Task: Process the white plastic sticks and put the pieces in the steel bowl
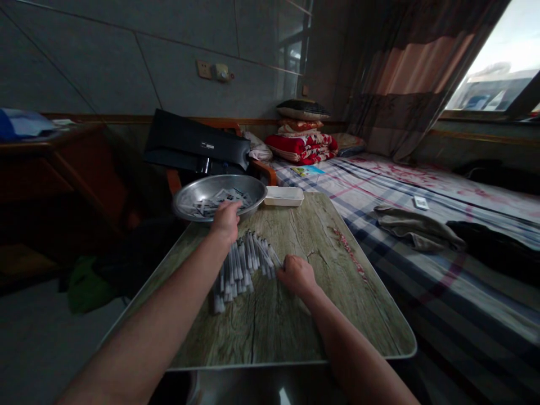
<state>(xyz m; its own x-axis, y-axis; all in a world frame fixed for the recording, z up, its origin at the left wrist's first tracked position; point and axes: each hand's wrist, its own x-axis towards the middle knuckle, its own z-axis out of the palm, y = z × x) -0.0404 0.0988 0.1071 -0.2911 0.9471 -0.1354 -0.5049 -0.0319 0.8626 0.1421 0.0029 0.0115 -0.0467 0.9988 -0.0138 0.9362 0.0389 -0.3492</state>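
Note:
My left hand (226, 221) reaches over the near rim of a wide metal basin (185, 209). Its fingers look drawn together among small clear-and-dark pieces (206, 205) lying in the basin; what they hold, if anything, is hidden. Below it, a pile of slim translucent tubes with dark ends (240, 267) lies on the wood-patterned table (291, 326). My right hand (297, 274) is closed in a loose fist at the right side of this pile. One thin tube (275, 256) slants into its fingers, whose tips are turned out of sight.
A white rectangular tray (284, 197) stands beside the basin. Along the table's right side runs a line of small red-and-white bits (350, 254). A dark monitor (196, 143) leans behind the basin. At right is a bed (337, 174) with folded bedding (301, 145) and clothes (417, 228).

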